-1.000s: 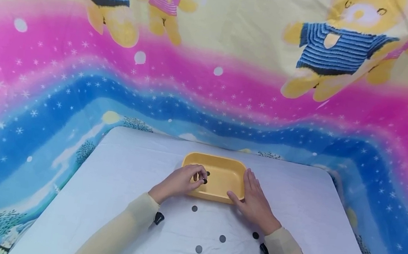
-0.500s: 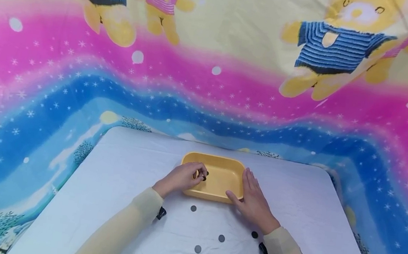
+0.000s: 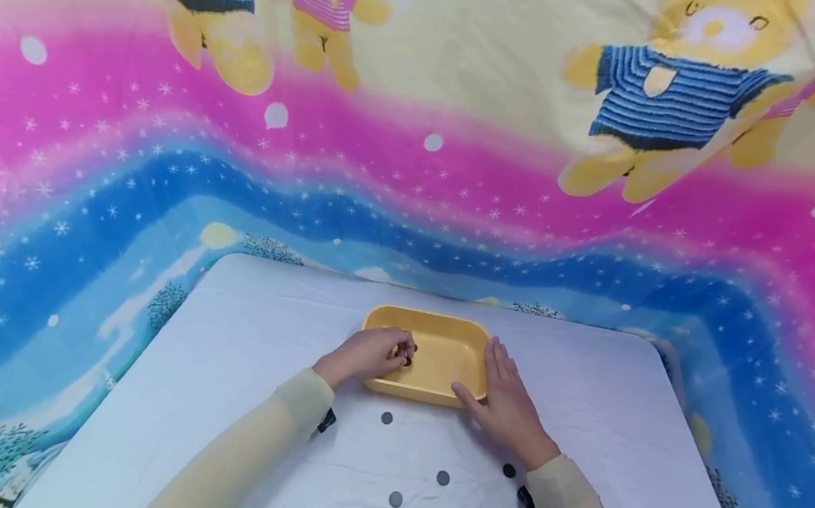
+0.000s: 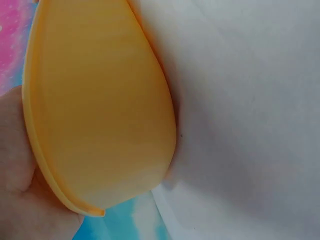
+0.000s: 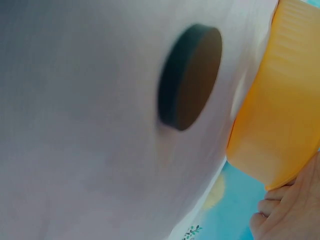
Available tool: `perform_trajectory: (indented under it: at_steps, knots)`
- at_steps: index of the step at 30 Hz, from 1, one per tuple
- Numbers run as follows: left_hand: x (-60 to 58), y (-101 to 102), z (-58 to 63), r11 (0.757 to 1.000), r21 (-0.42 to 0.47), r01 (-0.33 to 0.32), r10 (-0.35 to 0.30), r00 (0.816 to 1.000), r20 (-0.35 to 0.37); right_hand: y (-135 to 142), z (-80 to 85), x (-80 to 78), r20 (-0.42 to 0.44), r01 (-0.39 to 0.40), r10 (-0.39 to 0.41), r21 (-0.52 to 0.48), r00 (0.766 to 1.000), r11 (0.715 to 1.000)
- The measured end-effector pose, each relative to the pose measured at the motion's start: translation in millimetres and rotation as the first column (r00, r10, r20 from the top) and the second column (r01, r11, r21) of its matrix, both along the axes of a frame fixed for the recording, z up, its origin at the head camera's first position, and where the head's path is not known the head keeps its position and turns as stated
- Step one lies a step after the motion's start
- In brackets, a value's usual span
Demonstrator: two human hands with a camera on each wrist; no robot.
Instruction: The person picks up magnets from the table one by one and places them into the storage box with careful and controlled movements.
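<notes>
The left hand (image 3: 369, 353) is over the yellow tub (image 3: 449, 363), its grip seemingly pinching a dark disc (image 3: 408, 362) between thumb and curled fingers; a partly hidden disc (image 3: 415, 348) shows just beyond, apparently on the tub's floor. The right hand (image 3: 509, 401) has its grip spread, fingers straight along the tub's right end and thumb at the near rim. Four grey discs (image 3: 443, 478) and one black disc (image 3: 508, 471) lie outside on the worktop (image 3: 573, 390), so the handling looks only partly done; more could be hidden beneath the left hand. The tub sits near the worktop's back edge, giving little room behind it but plenty to either side. The black disc lies just beside the right sleeve (image 3: 565, 494), which makes that spot the tightest for moving.
</notes>
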State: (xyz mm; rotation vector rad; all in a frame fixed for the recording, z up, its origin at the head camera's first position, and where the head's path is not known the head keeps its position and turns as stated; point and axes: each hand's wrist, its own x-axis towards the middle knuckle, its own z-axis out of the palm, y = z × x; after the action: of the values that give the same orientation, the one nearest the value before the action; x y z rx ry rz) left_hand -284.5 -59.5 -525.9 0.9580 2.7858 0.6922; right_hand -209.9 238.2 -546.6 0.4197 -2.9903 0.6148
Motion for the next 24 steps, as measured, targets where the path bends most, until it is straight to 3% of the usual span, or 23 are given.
perform_trajectory:
  at_steps: [24]
  knots:
    - [-5.6,12.2,-2.1,0.991,-0.123,0.045,-0.044,0.999,0.014,0.3,-0.6,-0.5,0.009,-0.001,0.001,-0.016,1.000,1.000]
